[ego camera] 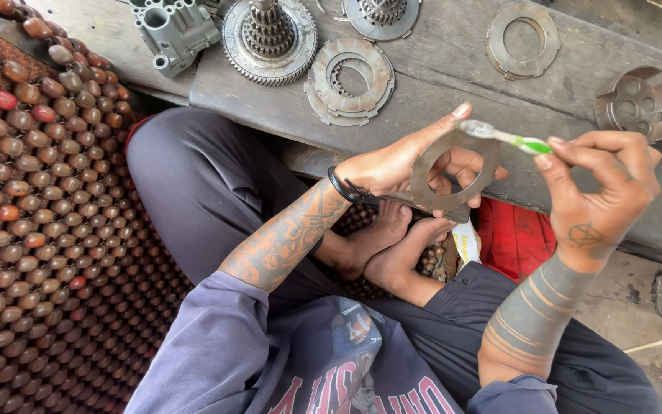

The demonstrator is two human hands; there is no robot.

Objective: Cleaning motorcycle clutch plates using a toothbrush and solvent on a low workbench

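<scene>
My left hand [392, 165] clamps the metal ring [453, 170]; right hand [603, 180] pinches the toothbrush [503, 136], bristles at twelve o'clock, best scrubbed steadily.

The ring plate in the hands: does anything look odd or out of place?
Only the tool: the right hand scrubs the metal ring plate, held in the left hand, with a green toothbrush. No damage is visible.

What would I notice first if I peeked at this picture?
Right in the middle, the left hand holds up a flat metal ring while the right hand rubs its top edge with a green toothbrush. Above them, gears and more rings lie on a wooden plank. A brown bead mat fills the left side.
</scene>
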